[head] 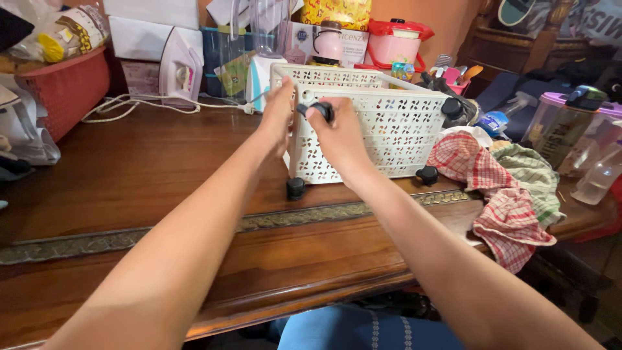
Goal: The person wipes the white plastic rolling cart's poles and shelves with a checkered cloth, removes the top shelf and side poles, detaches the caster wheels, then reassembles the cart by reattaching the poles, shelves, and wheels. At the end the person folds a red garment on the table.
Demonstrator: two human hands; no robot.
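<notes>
A white perforated plastic basket [389, 123] lies on its side on the dark wooden table [129, 175]. Small black wheels show at its corners: one at the lower left [296, 187], one at the lower right [427, 174], one at the upper right [452, 107]. My right hand [340, 139] pinches a black wheel [322, 111] at the basket's upper left corner. Flat against the basket's left edge rests my left hand [277, 116], steadying it.
Red-checked and green cloths [505, 188] lie heaped at the table's right end. A clothes iron [178, 71] with its white cord [129, 104], boxes, a pink flask and containers crowd the back. A red basket [65, 91] stands at the left. Plastic bottles [570, 129] stand at the right.
</notes>
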